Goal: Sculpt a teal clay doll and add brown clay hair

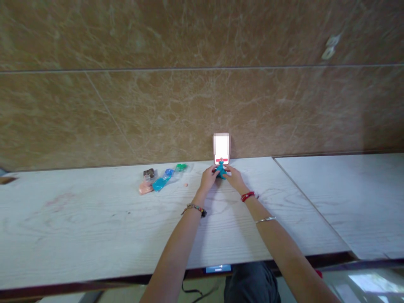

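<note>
A small turquoise clay figure (221, 170) stands on the white table between my two hands. My left hand (208, 177) holds it from the left, with fingers closed on its side. From the other side, my right hand (235, 177) pinches it near the upper part. The finer shape of the figure is too small to make out and partly covered by fingers. Just behind it, a phone (221, 149) with a bright screen leans against the wall.
Left of my hands lie plastic packets of clay: brown (148, 173), peach (145, 187), turquoise (160, 183), blue (169, 172) and green (181, 167). A tiny peach piece (186, 185) rests nearby. The marbled wall (158, 113) borders the table's (94, 235) back edge.
</note>
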`<action>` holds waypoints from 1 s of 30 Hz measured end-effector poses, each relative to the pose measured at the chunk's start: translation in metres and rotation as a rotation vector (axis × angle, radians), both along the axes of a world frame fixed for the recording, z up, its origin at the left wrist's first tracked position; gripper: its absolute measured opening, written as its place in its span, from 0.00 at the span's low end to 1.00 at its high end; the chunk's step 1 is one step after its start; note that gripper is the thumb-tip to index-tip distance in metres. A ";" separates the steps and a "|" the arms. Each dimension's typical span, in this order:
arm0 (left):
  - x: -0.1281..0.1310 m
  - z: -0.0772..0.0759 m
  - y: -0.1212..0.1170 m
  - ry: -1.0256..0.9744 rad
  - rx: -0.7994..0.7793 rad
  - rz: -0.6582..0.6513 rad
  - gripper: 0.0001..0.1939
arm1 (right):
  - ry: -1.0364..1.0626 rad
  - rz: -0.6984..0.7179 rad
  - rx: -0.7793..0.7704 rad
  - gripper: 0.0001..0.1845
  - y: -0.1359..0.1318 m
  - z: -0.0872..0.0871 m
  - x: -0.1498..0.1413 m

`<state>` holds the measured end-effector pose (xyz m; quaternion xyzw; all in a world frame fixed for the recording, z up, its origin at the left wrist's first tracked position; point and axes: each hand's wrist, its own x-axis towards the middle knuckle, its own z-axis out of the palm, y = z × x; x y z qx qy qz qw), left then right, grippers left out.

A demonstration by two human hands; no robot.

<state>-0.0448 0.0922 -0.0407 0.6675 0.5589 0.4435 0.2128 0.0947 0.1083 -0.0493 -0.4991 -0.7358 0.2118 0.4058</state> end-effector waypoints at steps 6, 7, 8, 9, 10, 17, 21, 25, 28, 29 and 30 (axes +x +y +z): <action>-0.001 -0.002 -0.001 0.028 0.002 -0.024 0.07 | -0.046 0.009 0.045 0.21 0.001 0.001 -0.001; -0.001 -0.002 -0.001 0.032 -0.002 -0.025 0.07 | -0.049 0.010 0.053 0.21 0.001 0.001 -0.001; -0.001 -0.002 -0.001 0.034 -0.006 -0.028 0.07 | -0.049 0.010 0.058 0.21 0.001 0.001 -0.001; -0.001 -0.001 -0.001 0.034 -0.011 -0.034 0.07 | -0.047 0.009 0.060 0.20 0.001 0.001 0.000; -0.002 -0.001 -0.001 0.033 -0.015 -0.041 0.07 | -0.045 0.008 0.058 0.20 0.001 0.001 0.000; -0.013 -0.002 -0.001 0.035 -0.017 -0.027 0.12 | -0.013 0.018 0.057 0.21 0.003 -0.001 0.003; -0.014 -0.003 -0.001 0.051 -0.019 -0.021 0.13 | 0.011 0.012 0.056 0.20 0.004 -0.002 0.004; -0.015 0.000 -0.005 0.082 -0.006 0.015 0.12 | 0.113 -0.065 0.078 0.18 0.003 0.001 0.005; -0.029 0.004 -0.015 0.111 0.016 0.067 0.12 | 0.241 -0.178 0.171 0.17 -0.005 0.008 0.007; -0.037 0.006 -0.020 0.128 0.022 0.088 0.12 | 0.258 -0.198 0.209 0.17 -0.009 0.010 0.007; -0.047 0.007 -0.025 0.193 0.037 0.104 0.12 | 0.262 -0.207 0.244 0.16 -0.014 0.012 0.006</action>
